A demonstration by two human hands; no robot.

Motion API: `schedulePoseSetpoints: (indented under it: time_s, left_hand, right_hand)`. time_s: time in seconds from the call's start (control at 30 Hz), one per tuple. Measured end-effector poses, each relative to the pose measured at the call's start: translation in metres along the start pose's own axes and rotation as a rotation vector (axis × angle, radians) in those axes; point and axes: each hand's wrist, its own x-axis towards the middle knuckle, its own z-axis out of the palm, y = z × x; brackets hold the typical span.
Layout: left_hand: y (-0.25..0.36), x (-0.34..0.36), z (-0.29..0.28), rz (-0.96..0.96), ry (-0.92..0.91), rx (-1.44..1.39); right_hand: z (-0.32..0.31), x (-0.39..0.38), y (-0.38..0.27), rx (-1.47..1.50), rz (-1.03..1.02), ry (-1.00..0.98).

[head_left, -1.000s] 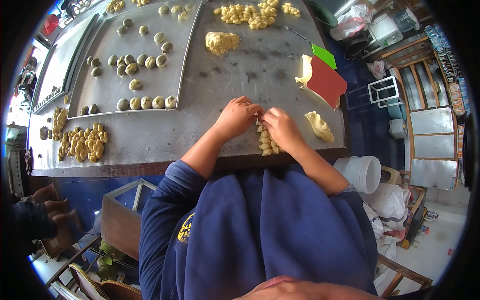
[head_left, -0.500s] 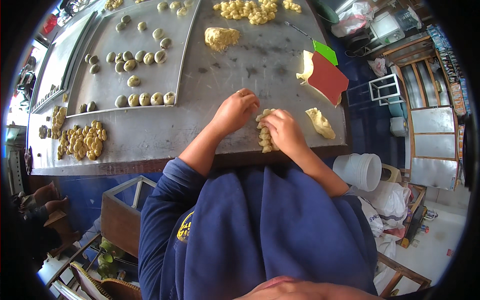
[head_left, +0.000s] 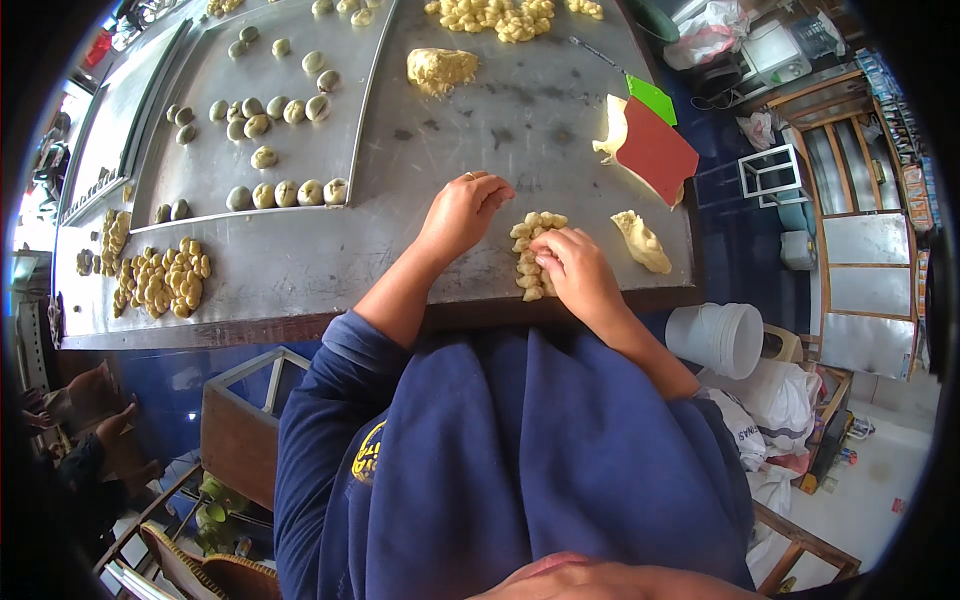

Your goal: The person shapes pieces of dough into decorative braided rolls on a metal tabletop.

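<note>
Small yellow dough pieces (head_left: 527,240) form a little heap near the front edge of the metal table (head_left: 450,255). Over its right side rests my right hand (head_left: 575,265), fingers bent and closed at the pieces; what sits between the fingertips is mostly hidden. To the left of the heap, my left hand (head_left: 468,210) hovers above the table with loosely curled fingers, thumb apart, and nothing visible in it. An irregular flat dough piece (head_left: 641,243) lies to the right of my right hand.
A large dough lump (head_left: 440,68) lies farther back. At right are a red sheet (head_left: 655,150) over dough and a green scraper (head_left: 650,101). The left tray (head_left: 300,160) carries round dough balls; bean-shaped pieces (head_left: 165,280) pile beside it. A white bucket (head_left: 730,340) stands below.
My left hand has shifted slightly left and its fingers have loosened. My right hand has moved a little down and right, uncovering more of the heap, which looks wider at its top.
</note>
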Motion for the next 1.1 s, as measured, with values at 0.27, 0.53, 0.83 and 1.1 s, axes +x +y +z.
schedulePoseSetpoints:
  time_s: [0.27, 0.53, 0.83, 1.1]
  left_hand:
    - [0.004, 0.000, 0.005, -0.178, -0.068, -0.085]
    - [0.003, 0.000, 0.003, -0.202, -0.079, 0.055]
    - [-0.011, -0.005, 0.004, 0.163, -0.065, 0.259]
    - [-0.008, -0.008, 0.014, 0.166, -0.187, 0.275]
  right_hand:
    - [0.013, -0.018, 0.008, 0.093, 0.012, -0.068]
    - [0.008, -0.023, -0.003, 0.021, 0.058, -0.100]
    - [-0.002, -0.031, -0.002, 0.066, 0.086, -0.098]
    - [-0.027, 0.035, 0.015, 0.082, -0.148, 0.004]
